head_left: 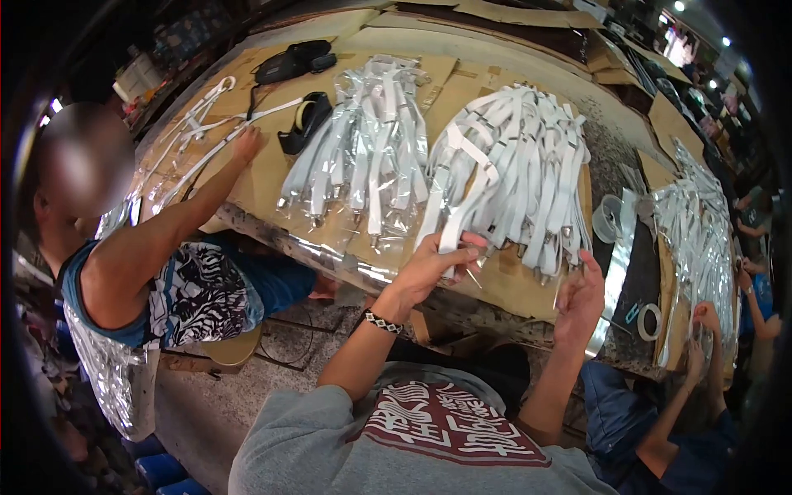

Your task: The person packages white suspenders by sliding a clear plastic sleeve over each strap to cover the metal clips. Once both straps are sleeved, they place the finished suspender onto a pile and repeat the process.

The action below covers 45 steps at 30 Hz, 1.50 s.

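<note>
My left hand is closed around the lower end of a white elastic suspender strap, which runs up onto a heap of white suspenders with metal clips. Just right of that heap's lower ends, my right hand is raised with its fingers partly curled and apart. I see nothing clear in it, though the shiny plastic nearby makes this hard to judge. Left of the heap lies a second bundle of white suspenders in clear plastic sleeves.
Cardboard covers the table. A co-worker's hand at left touches loose white straps near a black tape dispenser and a black bag. At right are a clear plastic cup, a tape roll and another person's hands beside bagged straps.
</note>
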### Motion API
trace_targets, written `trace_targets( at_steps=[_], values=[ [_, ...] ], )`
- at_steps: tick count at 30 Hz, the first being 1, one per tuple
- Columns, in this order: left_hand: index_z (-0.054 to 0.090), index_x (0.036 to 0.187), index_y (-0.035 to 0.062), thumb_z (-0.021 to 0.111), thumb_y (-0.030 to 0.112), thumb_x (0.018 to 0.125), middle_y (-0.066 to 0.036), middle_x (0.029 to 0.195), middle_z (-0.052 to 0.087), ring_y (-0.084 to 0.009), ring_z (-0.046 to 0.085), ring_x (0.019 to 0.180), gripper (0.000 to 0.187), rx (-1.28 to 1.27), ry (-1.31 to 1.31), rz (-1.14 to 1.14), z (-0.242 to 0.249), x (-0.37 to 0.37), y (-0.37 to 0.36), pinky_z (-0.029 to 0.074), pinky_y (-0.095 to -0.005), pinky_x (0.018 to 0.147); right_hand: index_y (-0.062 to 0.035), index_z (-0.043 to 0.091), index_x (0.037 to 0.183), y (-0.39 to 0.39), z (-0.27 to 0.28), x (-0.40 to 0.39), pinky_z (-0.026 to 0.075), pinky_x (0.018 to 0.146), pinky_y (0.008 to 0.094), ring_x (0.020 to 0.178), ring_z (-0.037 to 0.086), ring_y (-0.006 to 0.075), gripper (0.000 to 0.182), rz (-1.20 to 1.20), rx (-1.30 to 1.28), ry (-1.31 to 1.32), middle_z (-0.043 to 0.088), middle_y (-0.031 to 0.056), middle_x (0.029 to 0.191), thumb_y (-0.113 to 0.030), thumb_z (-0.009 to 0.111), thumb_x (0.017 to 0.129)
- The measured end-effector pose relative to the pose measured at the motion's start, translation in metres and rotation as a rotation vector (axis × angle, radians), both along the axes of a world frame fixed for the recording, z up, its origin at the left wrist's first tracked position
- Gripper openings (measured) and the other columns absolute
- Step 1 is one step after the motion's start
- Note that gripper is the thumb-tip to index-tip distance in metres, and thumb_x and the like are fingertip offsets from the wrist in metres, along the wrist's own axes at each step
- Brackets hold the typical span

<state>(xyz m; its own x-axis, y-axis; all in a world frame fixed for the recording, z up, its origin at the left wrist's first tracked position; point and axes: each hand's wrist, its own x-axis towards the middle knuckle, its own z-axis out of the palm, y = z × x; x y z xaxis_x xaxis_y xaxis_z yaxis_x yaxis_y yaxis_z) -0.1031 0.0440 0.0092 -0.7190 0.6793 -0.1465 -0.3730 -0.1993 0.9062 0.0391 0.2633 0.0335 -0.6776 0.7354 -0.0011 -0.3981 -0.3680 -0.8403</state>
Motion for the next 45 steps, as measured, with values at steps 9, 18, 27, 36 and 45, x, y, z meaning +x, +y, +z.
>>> trace_targets(
  at_steps=[9, 18, 27, 36, 45],
  values=[
    [0.067, 0.12, 0.0023, 0.07, 0.009, 0.09, -0.002, 0.082, 0.066, -0.0106, 0.062, 0.076, 0.031, 0.064, -0.08, -0.027, 0.009, 0.005, 0.006, 0.045, -0.0252, 0.062, -0.0029, 0.074, 0.091, -0.022, -0.026, -0.015, 0.026, 0.042, 0.022, 0.047, 0.041, 0.0038, 0.047, 0.699, 0.188, -0.512, 0.056, -0.002, 0.063, -0.046, 0.059, 0.102],
    [0.06, 0.135, 0.0034, 0.069, 0.009, 0.093, -0.004, 0.085, 0.072, -0.0082, 0.063, 0.067, 0.044, 0.026, -0.055, -0.086, 0.013, 0.016, 0.009, 0.041, -0.0217, 0.052, -0.0046, 0.068, 0.105, -0.047, -0.036, -0.057, 0.033, 0.049, 0.02, 0.059, 0.05, 0.002, 0.016, 0.287, -0.104, -0.165, 0.07, 0.0028, 0.084, -0.015, 0.071, 0.092],
    [0.069, 0.118, -0.0006, 0.064, 0.037, 0.099, -0.006, 0.087, 0.07, -0.0072, 0.051, 0.054, 0.042, -0.142, 0.113, -0.017, -0.003, 0.004, 0.017, 0.036, -0.0222, 0.047, -0.0033, 0.069, 0.104, -0.04, -0.019, -0.016, 0.03, 0.048, 0.018, 0.054, 0.047, 0.0013, 0.015, 0.588, 0.309, -0.167, 0.072, 0.0048, 0.082, -0.014, 0.07, 0.093],
    [0.07, 0.098, 0.0016, 0.079, 0.019, 0.088, -0.003, 0.078, 0.069, -0.0067, 0.055, 0.054, 0.022, -0.132, 0.109, 0.06, -0.003, 0.008, 0.015, 0.04, -0.0211, 0.047, -0.0009, 0.068, 0.107, -0.048, -0.012, -0.006, 0.047, 0.071, 0.0229, 0.079, 0.064, 0.0084, 0.021, 0.611, 0.309, -0.433, 0.07, 0.0052, 0.089, -0.019, 0.068, 0.097],
    [0.068, 0.101, 0.0009, 0.073, 0.012, 0.091, -0.003, 0.077, 0.068, -0.0065, 0.054, 0.052, 0.016, -0.186, 0.233, 0.137, 0.006, 0.022, 0.016, 0.04, -0.0208, 0.044, 0.001, 0.063, 0.095, -0.052, -0.034, -0.033, 0.044, 0.064, 0.0263, 0.071, 0.051, 0.0073, 0.009, 0.424, 0.544, -0.181, 0.062, 0.0012, 0.082, -0.008, 0.064, 0.096]
  ],
)
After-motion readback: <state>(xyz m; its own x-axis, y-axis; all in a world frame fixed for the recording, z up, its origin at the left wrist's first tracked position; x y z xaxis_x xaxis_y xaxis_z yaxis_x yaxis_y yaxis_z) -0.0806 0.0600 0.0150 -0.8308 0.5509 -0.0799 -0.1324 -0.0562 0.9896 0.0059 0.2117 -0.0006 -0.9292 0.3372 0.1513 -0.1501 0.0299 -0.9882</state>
